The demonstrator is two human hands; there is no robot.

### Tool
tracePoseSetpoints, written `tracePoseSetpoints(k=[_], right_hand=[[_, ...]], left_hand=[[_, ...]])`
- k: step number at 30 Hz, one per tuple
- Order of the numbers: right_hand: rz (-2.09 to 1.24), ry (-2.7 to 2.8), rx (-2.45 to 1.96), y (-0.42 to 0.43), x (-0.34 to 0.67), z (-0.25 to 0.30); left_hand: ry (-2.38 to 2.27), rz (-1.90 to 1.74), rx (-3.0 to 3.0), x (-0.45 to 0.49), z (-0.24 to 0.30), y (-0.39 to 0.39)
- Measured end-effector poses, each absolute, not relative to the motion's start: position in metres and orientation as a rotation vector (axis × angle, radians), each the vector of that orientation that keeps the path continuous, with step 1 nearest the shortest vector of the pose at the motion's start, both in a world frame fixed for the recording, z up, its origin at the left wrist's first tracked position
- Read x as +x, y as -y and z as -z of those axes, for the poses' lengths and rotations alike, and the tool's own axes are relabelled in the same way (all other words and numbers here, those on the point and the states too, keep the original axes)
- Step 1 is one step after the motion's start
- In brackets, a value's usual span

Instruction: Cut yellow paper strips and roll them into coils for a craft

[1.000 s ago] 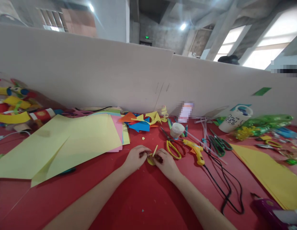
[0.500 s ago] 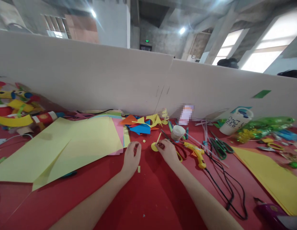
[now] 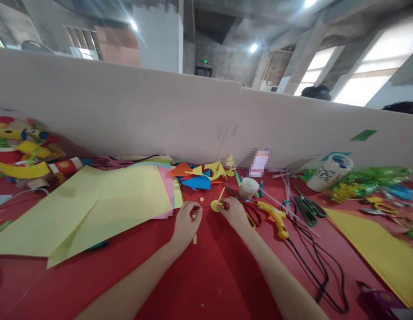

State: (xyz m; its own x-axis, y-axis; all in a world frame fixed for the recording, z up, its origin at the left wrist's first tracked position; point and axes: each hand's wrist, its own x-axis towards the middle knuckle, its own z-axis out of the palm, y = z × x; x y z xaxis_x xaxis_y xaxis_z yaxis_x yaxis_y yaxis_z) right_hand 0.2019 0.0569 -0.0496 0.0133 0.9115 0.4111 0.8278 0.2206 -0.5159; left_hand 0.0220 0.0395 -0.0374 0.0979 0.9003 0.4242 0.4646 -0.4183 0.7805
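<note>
My right hand (image 3: 233, 212) pinches the edge of a small yellow paper disc (image 3: 215, 206) low over the red table. A thin yellow paper stick (image 3: 221, 194) rises at a slant from the disc. To the left, my left hand (image 3: 187, 222) is curled, its fingertips closed toward the thumb; a tiny pale patch shows in the gap, and I cannot make out what is held. Near that hand lie a small star-shaped yellow scrap (image 3: 201, 199) and a little yellow paper strip (image 3: 195, 239). A yellow spiral paper piece on a round base (image 3: 231, 165) stands farther back.
Large pale yellow sheets (image 3: 126, 191) cover the left side. Orange, blue and yellow offcuts (image 3: 196, 181) lie behind my hands. At right are a paper cup (image 3: 248, 188), a yellow glue gun (image 3: 275, 218) with black cord, green scissors (image 3: 306, 211) and orange-yellow sheets (image 3: 369, 249).
My left hand has shifted slightly right, toward the disc. My right hand keeps its pinch on the disc with little movement. The camera view has tilted a little.
</note>
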Motion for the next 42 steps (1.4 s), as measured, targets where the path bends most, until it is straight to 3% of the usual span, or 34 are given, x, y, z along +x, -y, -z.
tracePoseSetpoints(k=[8, 15, 19, 21, 33, 37, 42], right_hand=[[-0.13, 1.781, -1.563, -0.024, 0.212, 0.045], [-0.251, 1.836, -1.479, 0.021, 0.204, 0.046], [-0.266, 1.851, -1.447, 0.025, 0.201, 0.052], [-0.274, 1.856, -1.443, 0.023, 0.201, 0.055], [-0.315, 1.877, -1.465, 0.025, 0.199, 0.051], [-0.242, 1.876, -1.404, 0.03, 0.198, 0.046], [-0.018, 2.068, -1.181, 0.047, 0.19, 0.031]], left_hand=[[-1.416, -1.212, 2.234, -0.014, 0.011, -0.056], [-2.205, -0.547, 2.424, -0.138, -0.016, -0.094], [-2.562, -0.128, 2.015, -0.19, -0.017, -0.093], [-2.627, -0.086, 1.832, -0.204, -0.017, -0.09], [-2.563, -0.115, 2.107, -0.197, -0.039, -0.059], [-2.269, -0.237, 2.553, -0.148, -0.033, -0.024], [-1.759, -0.093, 2.823, -0.092, -0.001, 0.035]])
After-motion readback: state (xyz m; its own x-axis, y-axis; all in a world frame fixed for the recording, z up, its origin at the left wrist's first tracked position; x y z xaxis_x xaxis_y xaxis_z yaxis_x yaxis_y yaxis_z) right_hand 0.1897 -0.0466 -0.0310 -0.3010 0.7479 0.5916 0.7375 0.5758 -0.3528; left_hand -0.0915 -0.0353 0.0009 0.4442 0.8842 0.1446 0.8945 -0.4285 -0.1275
